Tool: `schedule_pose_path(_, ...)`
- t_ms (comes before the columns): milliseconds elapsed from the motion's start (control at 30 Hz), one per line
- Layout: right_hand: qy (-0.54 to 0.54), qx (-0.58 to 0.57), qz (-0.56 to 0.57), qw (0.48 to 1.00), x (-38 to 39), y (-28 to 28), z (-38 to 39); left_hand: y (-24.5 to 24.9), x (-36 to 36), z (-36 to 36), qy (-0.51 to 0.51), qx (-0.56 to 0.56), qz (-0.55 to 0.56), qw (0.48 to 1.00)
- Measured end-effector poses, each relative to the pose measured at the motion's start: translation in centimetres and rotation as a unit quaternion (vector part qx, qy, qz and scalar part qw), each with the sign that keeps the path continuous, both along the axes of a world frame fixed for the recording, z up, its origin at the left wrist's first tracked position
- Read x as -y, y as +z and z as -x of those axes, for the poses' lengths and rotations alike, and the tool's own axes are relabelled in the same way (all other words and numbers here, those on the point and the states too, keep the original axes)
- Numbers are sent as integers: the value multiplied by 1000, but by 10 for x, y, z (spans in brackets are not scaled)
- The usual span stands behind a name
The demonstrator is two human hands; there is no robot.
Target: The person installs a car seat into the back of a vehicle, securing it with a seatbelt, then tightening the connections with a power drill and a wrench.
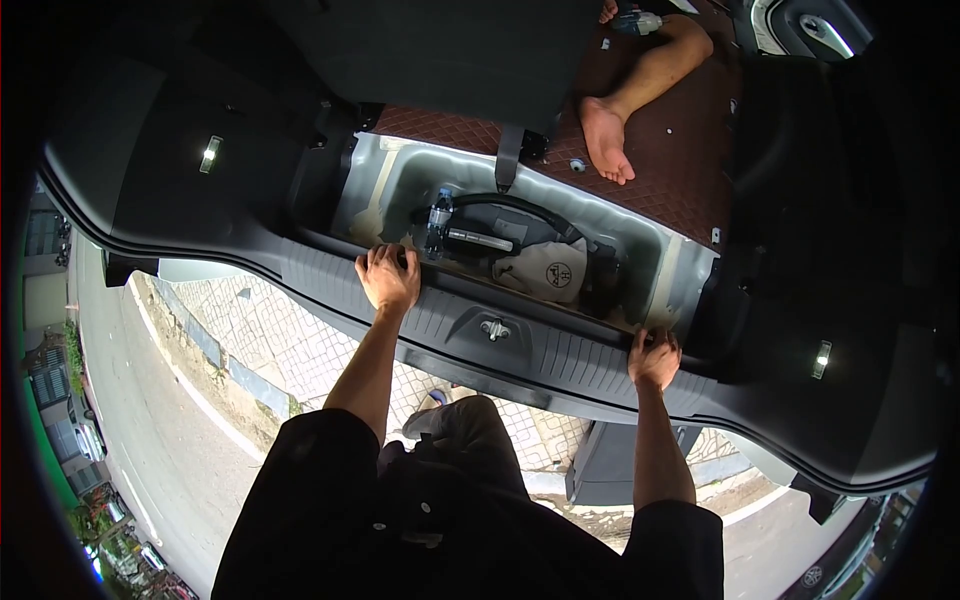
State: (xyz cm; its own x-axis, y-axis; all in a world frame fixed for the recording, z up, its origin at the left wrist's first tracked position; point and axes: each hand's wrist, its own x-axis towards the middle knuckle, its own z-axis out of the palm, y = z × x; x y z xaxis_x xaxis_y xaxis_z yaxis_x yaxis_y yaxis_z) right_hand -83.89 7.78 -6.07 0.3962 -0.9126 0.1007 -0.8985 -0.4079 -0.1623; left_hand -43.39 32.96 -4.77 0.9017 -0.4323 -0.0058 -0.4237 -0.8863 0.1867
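My left hand [390, 277] grips the ribbed black sill trim [440, 309] at the rear edge of a car's open boot, its fingers curled over the inner edge. Farther right, my right hand [655, 358] holds the same trim in the same way. Between and beyond my hands lies a metal well [640, 240]. Inside it are a water bottle [439, 215], a cream cloth bag [545, 270] with a dark round print, a silver bar-like object [480, 240] and a curved black tube or strap [520, 205]. A metal latch [495, 329] sits mid-sill.
Another person's bare leg and foot [605, 135] rest on the brown quilted floor [670, 170], near a tool [636, 22]. A dark seat back [440, 60] rises at the top. Below, a grey panel [605, 465] stands on the paving by my right arm.
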Motion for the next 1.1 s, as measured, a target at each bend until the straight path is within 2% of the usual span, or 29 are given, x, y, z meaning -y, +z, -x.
schedule_pose_path(233,-3,-1,-14,1000,0,5,-3,2,1,-1,0,-3,0,1000)
schedule_pose_path(333,-27,-29,-77,996,0,15,-6,-1,0,0,2,-3,0,1000)
schedule_pose_path(467,-18,-19,-57,998,0,13,-7,-3,-1,1,-13,45,9,999)
schedule_pose_path(733,-15,-5,-21,1000,-2,7,-5,-2,1,3,-10,46,17,999)
schedule_pose_path(867,-23,-19,-71,997,-2,18,-8,0,2,4,-14,56,11,998)
schedule_pose_path(1100,-16,-25,-68,997,1,5,-3,3,1,1,-2,7,19,1000)
